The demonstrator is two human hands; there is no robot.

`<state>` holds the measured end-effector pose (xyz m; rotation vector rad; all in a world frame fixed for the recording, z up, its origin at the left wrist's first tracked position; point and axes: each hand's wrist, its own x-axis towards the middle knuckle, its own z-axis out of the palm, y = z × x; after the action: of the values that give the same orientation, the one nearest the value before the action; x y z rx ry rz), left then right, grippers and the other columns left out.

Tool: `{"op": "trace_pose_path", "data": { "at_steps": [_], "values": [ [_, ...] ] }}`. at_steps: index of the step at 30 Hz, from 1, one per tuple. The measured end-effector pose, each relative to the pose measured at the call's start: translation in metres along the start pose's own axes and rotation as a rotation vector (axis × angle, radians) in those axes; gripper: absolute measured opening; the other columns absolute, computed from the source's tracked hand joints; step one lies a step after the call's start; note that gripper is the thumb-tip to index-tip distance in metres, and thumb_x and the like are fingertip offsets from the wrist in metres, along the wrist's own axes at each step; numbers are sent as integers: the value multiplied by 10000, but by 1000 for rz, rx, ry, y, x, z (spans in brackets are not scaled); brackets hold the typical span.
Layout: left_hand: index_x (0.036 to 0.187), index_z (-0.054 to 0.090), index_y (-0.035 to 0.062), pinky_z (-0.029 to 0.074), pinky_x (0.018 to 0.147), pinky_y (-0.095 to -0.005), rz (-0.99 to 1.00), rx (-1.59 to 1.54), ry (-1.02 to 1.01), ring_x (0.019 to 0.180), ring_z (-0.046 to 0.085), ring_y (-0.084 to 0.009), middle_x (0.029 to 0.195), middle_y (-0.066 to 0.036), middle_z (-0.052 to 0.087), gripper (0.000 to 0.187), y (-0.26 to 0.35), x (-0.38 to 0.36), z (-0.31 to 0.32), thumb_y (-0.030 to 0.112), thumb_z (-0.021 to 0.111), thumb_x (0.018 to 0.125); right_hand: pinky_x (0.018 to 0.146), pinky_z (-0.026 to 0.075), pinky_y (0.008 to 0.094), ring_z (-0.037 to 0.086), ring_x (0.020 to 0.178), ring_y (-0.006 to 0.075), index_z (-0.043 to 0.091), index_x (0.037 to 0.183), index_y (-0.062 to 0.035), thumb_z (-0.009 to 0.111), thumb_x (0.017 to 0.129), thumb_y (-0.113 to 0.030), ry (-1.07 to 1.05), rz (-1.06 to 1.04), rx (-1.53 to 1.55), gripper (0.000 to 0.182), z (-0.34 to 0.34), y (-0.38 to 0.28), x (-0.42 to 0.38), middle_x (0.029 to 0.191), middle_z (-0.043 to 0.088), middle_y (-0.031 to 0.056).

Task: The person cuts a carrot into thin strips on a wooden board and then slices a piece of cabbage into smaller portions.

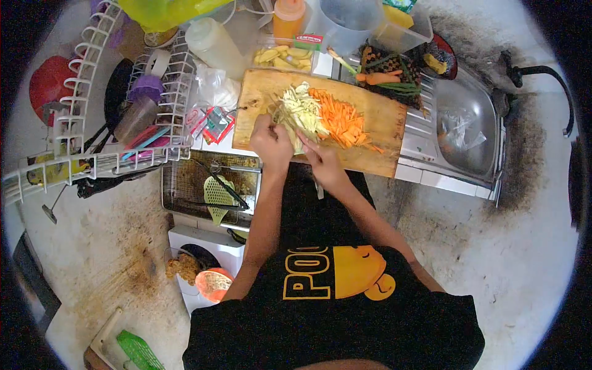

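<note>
On the wooden cutting board (pixel 382 126) lies a pile of pale shredded vegetable (pixel 301 102), with orange carrot strips (pixel 339 120) heaped to its right. My left hand (pixel 272 143) is closed at the left part of the board, beside the pale shreds; what its fingers hold is too small to make out. My right hand (pixel 325 163) is closed at the board's front edge, around what looks like a knife handle. The blade is blurred, near the left hand and the pale pile.
Behind the board stand a tub of yellow pieces (pixel 283 58), a white bottle (pixel 213 43) and an orange bottle (pixel 288 17). A woven basket (pixel 385 65) holds carrots. The sink (pixel 468 129) is at right, a white dish rack (pixel 176 92) at left.
</note>
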<state>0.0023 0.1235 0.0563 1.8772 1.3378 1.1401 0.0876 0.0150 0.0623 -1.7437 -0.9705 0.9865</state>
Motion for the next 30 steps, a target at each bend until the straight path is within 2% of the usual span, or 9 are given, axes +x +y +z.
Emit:
{"op": "trace_pose_path", "data": {
  "at_steps": [1,11,15,23,25,26,28,29,30],
  "values": [
    [773,545,-22,439,585,-441,21,-2,20,645,554,-387,733,-197,559,73,1,0,2,48,524,773,925,484,402,632,1094,372,576,1339,-110,471,1020,-200,-13,91,-22,348,0,1,5,1169,613,276],
    [921,682,13,470,582,-451,204,169,-17,647,599,-379,747,-170,599,225,7,8,-2,80,539,760,1040,417,385,574,1208,350,530,1374,-73,481,1012,-147,-7,74,136,373,-4,-9,-3,1278,595,239],
    [981,706,20,469,574,-454,186,138,-38,631,601,-364,733,-162,598,288,-3,8,-3,90,540,756,1021,418,356,573,1176,297,474,1433,-121,446,1027,-124,6,-122,33,407,-2,5,-15,1293,591,225],
    [756,589,11,451,550,-450,258,176,-52,596,581,-363,710,-156,587,107,4,11,-3,111,550,747,1104,338,328,493,1310,248,471,1449,-180,414,1049,-156,13,-75,52,404,14,31,1,1394,547,163],
    [747,574,5,441,543,-444,266,142,-49,581,569,-358,697,-158,575,100,-1,12,-3,102,549,746,872,516,310,666,948,217,459,1462,-245,405,1062,-216,271,-458,-126,405,22,32,8,1058,695,123],
    [738,560,-1,432,537,-439,265,107,-48,567,557,-353,684,-160,563,96,-5,12,-3,94,547,745,872,516,310,666,948,217,459,1462,-245,405,1062,-216,274,-466,-125,405,14,36,7,1058,695,123],
    [724,542,-6,418,528,-429,255,17,-50,557,544,-346,662,-163,541,86,-26,13,-1,79,542,743,482,447,224,468,495,86,414,1482,-333,394,1068,-293,-225,215,363,416,-20,0,-9,627,488,-21],
    [710,525,-11,404,520,-418,246,-79,-53,547,531,-338,641,-167,520,81,-32,18,-1,63,538,740,368,201,150,165,441,7,362,1496,-384,387,1064,-370,-309,317,593,433,-26,-3,-14,589,199,-108],
    [710,525,-11,404,520,-418,250,-81,-48,547,531,-338,641,-167,520,81,-31,21,-4,63,538,740,368,201,150,165,441,7,362,1496,-384,387,1064,-370,-309,311,589,433,-33,-6,-14,589,199,-108]
  ]
}}
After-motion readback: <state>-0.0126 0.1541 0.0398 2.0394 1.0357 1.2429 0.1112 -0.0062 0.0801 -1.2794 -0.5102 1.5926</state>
